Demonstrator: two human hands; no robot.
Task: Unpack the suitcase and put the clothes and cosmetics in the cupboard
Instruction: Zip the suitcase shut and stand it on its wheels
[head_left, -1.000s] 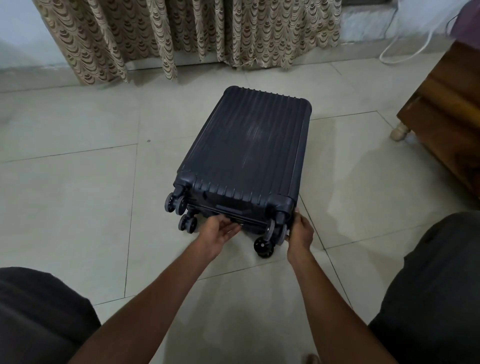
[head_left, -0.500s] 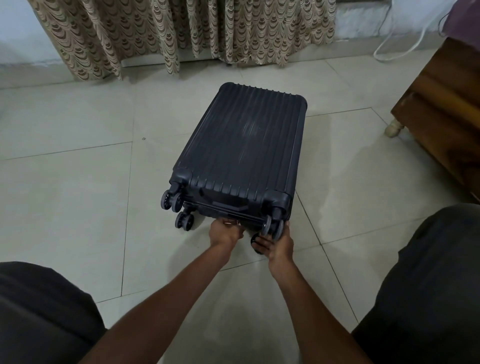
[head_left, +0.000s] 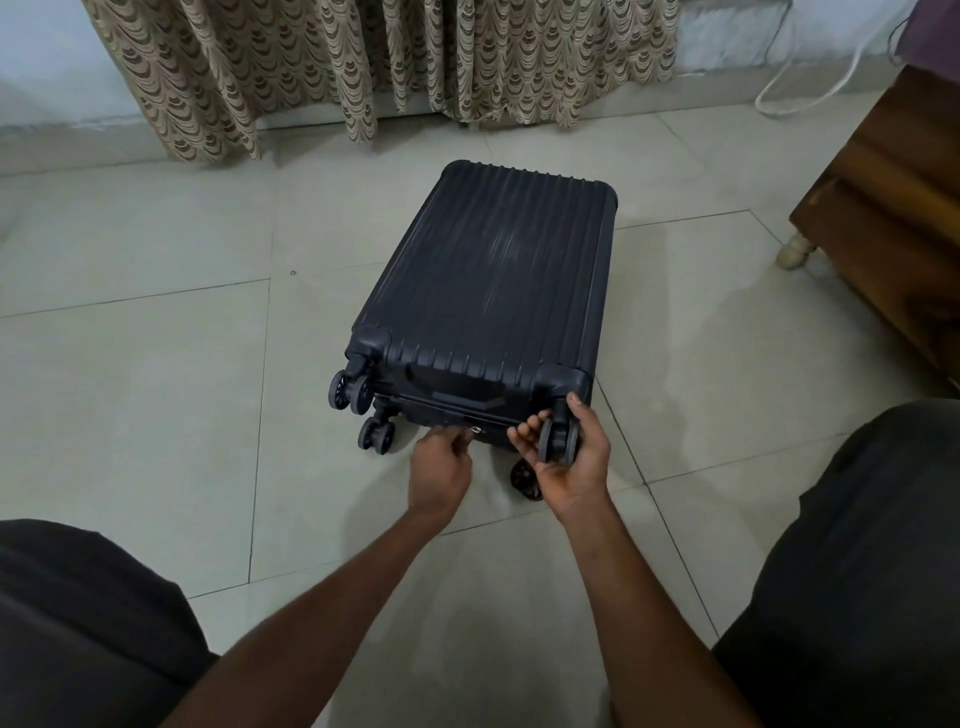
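a dark ribbed suitcase (head_left: 493, 280) is seen lying flat and closed on the tiled floor (head_left: 135, 415), wheels toward the near side. a small metal zip pull (head_left: 475, 429) on the near edge is pinched by the left hand (head_left: 441, 462), while a near-right wheel (head_left: 558, 441) is now cupped by the right hand (head_left: 569, 457), moved back from beside the left half a second ago. unzipping is judged about to begin; nothing is unpacked. a patterned curtain (head_left: 363, 62) hangs far behind, wooden furniture (head_left: 893, 218) at right.
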